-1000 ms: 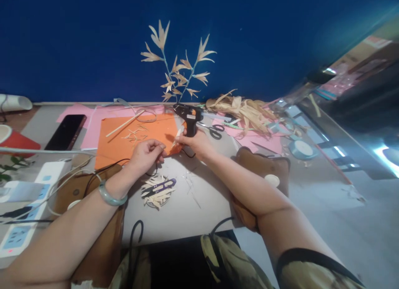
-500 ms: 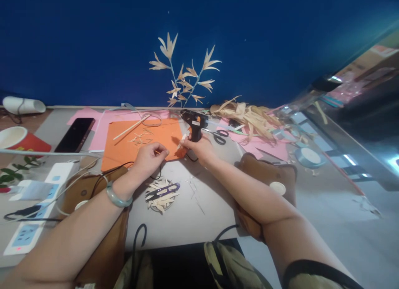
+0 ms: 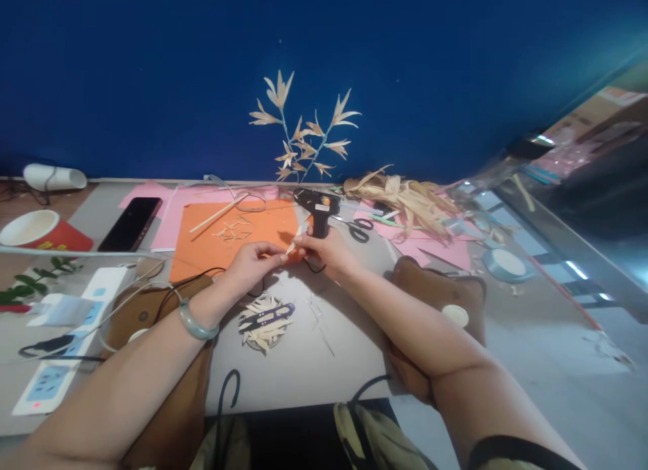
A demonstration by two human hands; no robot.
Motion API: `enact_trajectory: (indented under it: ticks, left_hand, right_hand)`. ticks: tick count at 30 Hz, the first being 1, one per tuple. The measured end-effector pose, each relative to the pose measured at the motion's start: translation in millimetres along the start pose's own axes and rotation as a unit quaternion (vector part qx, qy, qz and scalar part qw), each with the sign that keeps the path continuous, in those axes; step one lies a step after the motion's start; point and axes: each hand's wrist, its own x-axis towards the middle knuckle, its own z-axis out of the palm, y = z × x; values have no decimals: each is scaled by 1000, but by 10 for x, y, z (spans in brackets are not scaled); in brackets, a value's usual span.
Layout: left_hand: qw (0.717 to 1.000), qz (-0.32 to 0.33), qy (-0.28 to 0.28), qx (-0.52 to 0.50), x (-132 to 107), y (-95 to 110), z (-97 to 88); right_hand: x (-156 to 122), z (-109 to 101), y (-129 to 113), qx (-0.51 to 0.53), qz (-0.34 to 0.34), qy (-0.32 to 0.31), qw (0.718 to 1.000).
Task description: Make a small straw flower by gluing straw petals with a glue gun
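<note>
My left hand (image 3: 256, 262) is pinched shut at the near edge of an orange paper sheet (image 3: 237, 237), its fingertips meeting a small pale leaf-shaped strip (image 3: 295, 240). My right hand (image 3: 324, 248) is closed on the other end of that strip, just below a black glue gun (image 3: 316, 208) standing on the table. A pile of pale cut strips with small purple-handled snips (image 3: 266, 318) lies just in front of my hands. A branch of dried pale leaves (image 3: 304, 129) is stuck on the blue wall behind.
Black scissors (image 3: 357, 228) and a heap of dried husks (image 3: 405, 196) lie on pink paper at the right. A phone (image 3: 130, 223), a red cup (image 3: 38, 232) and white power strips (image 3: 65, 335) sit at the left. Brown pads (image 3: 435, 294) lie under both forearms.
My left hand has slid right until its fingertips meet the strip in my right hand. The camera has tilted slightly, so the scene sits lower in view.
</note>
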Motion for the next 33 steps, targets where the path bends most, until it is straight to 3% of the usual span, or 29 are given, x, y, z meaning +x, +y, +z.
enact_trajectory:
  ticks: [3, 6, 15, 33]
  left_hand:
    - [995, -32, 1, -93, -11, 13, 37]
    - [991, -43, 5, -124, -5, 5, 37]
    - [992, -46, -18, -118, -6, -27, 48]
    - [991, -46, 13, -125, -45, 53, 60]
  right_hand:
    - [-14, 18, 3, 3, -15, -4, 1000]
    - [-15, 24, 4, 2, -23, -6, 1000]
    - [-58, 64, -38, 9, 1, 1, 1000]
    - [-70, 67, -19, 7, -5, 5, 1000]
